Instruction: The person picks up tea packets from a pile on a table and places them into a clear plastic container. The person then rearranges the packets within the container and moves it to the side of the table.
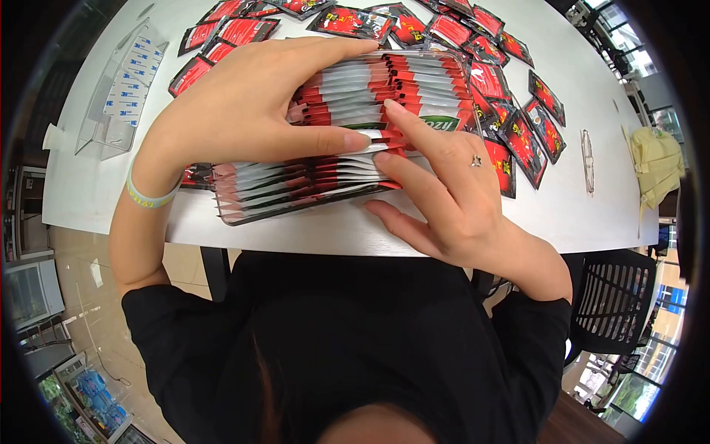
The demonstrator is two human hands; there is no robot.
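A clear plastic box [255, 219] sits tilted near the table's front edge, packed with two rows of red, grey and black sachets [425, 78] standing on edge. My left hand [237, 103] reaches across it from the left. Its thumb presses on the packed sachets, parting them, while a fingertip rests near the far rim; its other fingers are hidden. My right hand [458, 192], wearing a ring, lies over the near right side. Its index and middle fingertips touch the sachets around the gap, fingers apart, with the thumb near the front row.
Loose red and black sachets [351, 24] spread over the far and right parts of the white table [592, 214]. A clear acrylic holder [111, 140] with blue-printed strips stands at left. A thin clear object [588, 163] and a pale yellow bag [654, 163] are at right.
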